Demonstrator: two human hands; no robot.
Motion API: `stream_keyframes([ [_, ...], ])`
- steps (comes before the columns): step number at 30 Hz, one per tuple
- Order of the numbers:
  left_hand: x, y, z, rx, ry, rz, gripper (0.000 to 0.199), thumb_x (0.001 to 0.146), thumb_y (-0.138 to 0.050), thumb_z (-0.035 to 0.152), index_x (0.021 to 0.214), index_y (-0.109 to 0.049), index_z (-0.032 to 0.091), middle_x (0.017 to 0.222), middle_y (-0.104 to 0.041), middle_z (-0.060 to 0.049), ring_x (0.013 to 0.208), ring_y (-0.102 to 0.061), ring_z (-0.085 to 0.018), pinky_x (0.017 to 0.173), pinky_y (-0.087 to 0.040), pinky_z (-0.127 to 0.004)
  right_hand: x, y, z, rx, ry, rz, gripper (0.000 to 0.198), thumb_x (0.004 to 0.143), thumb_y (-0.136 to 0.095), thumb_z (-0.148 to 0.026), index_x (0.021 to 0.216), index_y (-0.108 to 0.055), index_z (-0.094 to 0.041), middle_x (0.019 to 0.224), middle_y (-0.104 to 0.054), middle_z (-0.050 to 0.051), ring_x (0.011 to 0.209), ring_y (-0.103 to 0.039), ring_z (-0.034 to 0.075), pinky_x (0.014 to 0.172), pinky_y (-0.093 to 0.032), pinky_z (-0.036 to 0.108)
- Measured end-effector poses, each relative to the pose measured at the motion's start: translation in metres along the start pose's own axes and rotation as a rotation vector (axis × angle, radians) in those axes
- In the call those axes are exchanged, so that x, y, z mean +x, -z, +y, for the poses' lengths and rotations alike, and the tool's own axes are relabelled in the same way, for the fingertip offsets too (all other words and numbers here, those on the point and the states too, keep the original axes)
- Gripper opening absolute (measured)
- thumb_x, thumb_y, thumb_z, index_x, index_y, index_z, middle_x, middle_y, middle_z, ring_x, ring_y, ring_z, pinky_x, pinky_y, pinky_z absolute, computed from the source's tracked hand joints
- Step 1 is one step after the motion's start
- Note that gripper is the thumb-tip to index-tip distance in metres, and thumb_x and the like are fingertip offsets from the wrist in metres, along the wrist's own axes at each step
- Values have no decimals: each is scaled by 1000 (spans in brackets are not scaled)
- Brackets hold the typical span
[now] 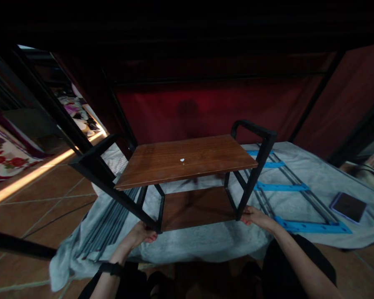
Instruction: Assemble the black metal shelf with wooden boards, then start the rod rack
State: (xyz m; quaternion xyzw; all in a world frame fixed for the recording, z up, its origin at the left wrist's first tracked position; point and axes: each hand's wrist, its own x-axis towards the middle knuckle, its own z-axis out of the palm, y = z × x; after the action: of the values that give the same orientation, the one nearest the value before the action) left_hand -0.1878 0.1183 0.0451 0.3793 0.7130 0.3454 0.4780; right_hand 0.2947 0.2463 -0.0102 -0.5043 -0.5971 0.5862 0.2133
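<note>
A small two-tier shelf with brown wood-look boards and a black metal frame stands in front of me. Its lower board shows beneath the upper one, and a small white mark sits on the upper board. At the near left bottom corner of the frame, my left hand grips with its fingers curled in under the edge. My right hand is closed on the near right bottom corner, its fingertips partly hidden by the frame. A dark band circles my left wrist.
A grey cloth covers the floor below. Several grey tubes lie at left; a rack of dark rods with blue cross-pieces lies at right. Beyond it rests a dark phone-like slab. Dark posts and red fabric enclose the space.
</note>
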Motion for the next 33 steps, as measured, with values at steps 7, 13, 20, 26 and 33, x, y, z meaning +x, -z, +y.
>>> stream_keyframes([
  [7,1,-5,2,203,80,-55,6,58,-56,19,63,-59,18,60,-64,-1,58,-61,-16,58,-52,-27,-3,-4,-2,7,-41,24,18,64,-61,-30,78,-61,-19,65,-61,0,57,-56,13,53,-44,26],
  [13,8,-7,-14,284,29,-12,5,60,-55,21,64,-57,18,58,-59,0,57,-59,-17,56,-50,-28,-8,-5,-5,43,-81,39,18,65,-61,-31,78,-61,-19,69,-63,1,60,-56,12,54,-44,25],
  [20,15,-3,-31,370,-75,-50,5,65,-50,22,65,-54,19,59,-57,0,57,-56,-16,55,-46,-26,-10,0,-11,70,-72,3,19,64,-64,-28,79,-65,-17,70,-64,0,62,-58,12,57,-46,24],
  [26,28,5,-38,613,-162,-67,8,71,-51,22,64,-54,18,60,-58,0,60,-57,-17,57,-43,-26,-7,-4,-14,69,-97,34,11,62,-64,-24,71,-61,-18,64,-63,0,56,-55,11,53,-44,24],
  [33,26,9,-26,891,-278,-52,14,78,-53,22,84,-65,17,76,-68,-5,76,-65,-21,67,-46,-27,-8,-9,-16,185,-177,76,13,62,-65,-17,74,-59,-18,62,-62,-2,55,-55,10,51,-42,20],
])
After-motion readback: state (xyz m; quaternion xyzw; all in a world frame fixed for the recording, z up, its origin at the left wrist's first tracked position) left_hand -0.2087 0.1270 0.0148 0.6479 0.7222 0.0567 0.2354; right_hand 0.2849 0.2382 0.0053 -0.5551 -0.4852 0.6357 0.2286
